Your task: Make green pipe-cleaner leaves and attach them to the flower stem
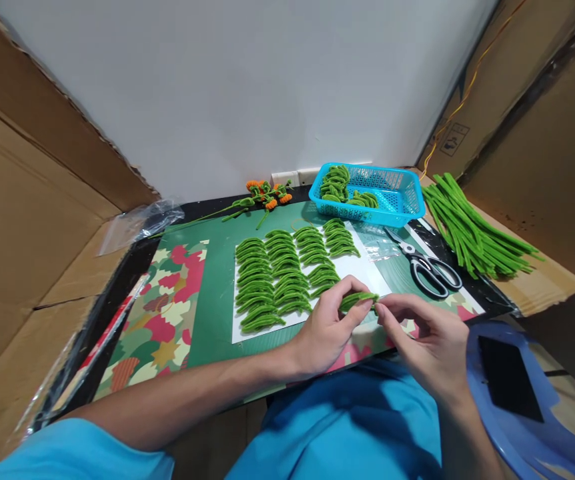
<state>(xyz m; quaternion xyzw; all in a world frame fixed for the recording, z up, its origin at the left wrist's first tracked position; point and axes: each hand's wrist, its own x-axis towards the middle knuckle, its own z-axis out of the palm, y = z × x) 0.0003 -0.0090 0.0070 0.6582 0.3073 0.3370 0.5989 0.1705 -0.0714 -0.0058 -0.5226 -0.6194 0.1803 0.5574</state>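
Between my hands is a small green pipe-cleaner leaf point(358, 301), held over the front edge of the table. My left hand point(328, 328) pinches its body between thumb and fingers. With thumb and forefinger, my right hand point(420, 335) grips the leaf's right end. Just beyond them, a white sheet point(312, 315) carries several rows of matching green leaves point(255, 283), laid in four-less-one full columns and a shorter one at the right.
A blue basket point(397, 217) with more green leaves stands at the back. Black-handled scissors point(430, 270) lie to the right, near a bundle of green pipe cleaners point(477, 227). Orange flowers point(267, 195) lie by the wall. A blue plastic stool point(487, 400) is at right.
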